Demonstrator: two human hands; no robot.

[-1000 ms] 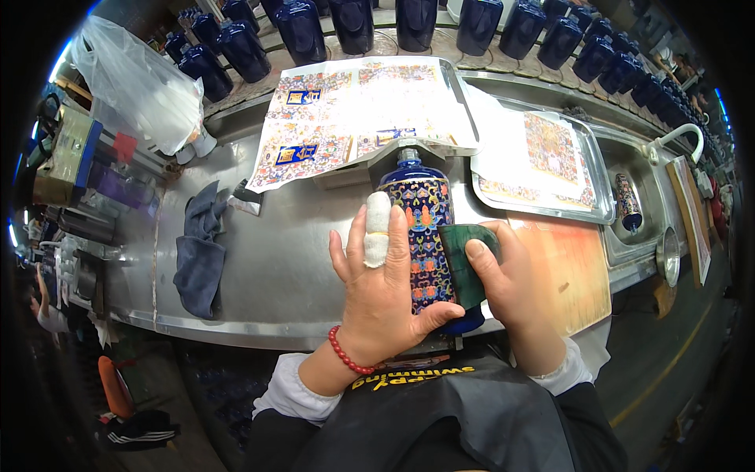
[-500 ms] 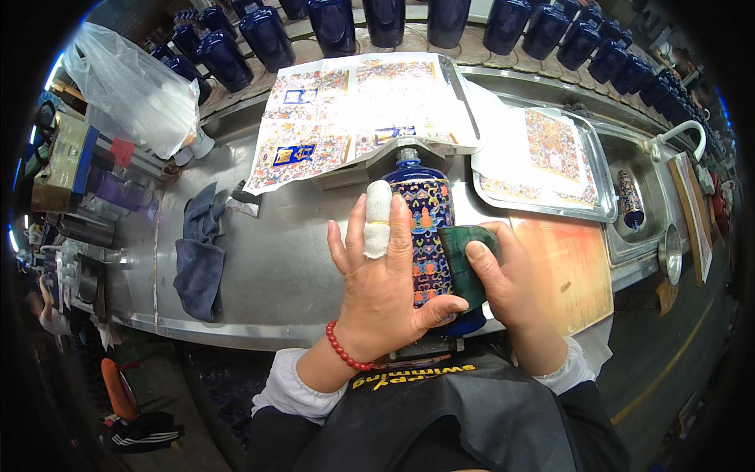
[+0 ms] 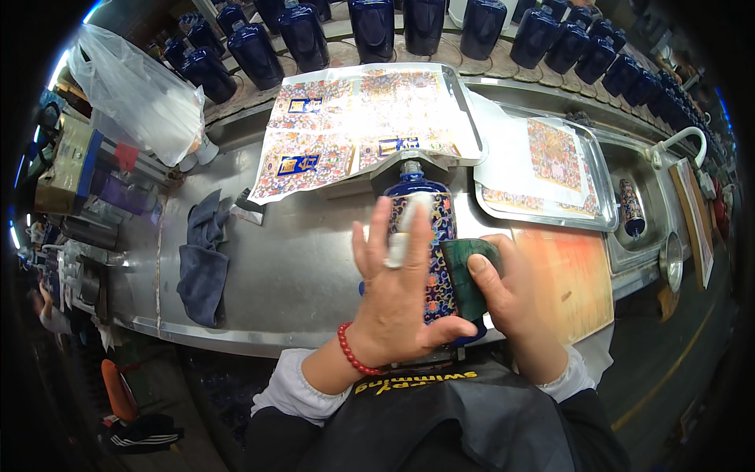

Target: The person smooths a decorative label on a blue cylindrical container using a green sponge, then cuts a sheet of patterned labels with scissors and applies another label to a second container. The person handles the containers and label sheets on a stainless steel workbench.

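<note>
A dark blue glass bottle [image 3: 440, 271] with a colourful floral pattern lies on its back before me, its neck pointing away into a metal rest [image 3: 385, 171]. Spread over its left side is my left hand [image 3: 393, 291], fingers stretched and slightly blurred; one finger wears a white wrap, and a red bead bracelet circles the wrist. My right hand [image 3: 507, 287] grips a dark green flat scraper-like pad [image 3: 468, 279], thumb on top, with its edge against the bottle's right side. The left hand hides much of the bottle's pattern.
Patterned transfer sheets [image 3: 314, 130] cover a tray beyond the bottle. More sheets lie in a second metal tray [image 3: 543, 216], left of a sink [image 3: 649, 212] holding another patterned bottle [image 3: 631, 206]. A grey-blue cloth [image 3: 203, 267] lies left. Plain blue bottles [image 3: 373, 31] line the back.
My left hand has shifted slightly right and down over the bottle. The right hand keeps the green pad at the bottle's side. The row of bottles at the back has moved right.
</note>
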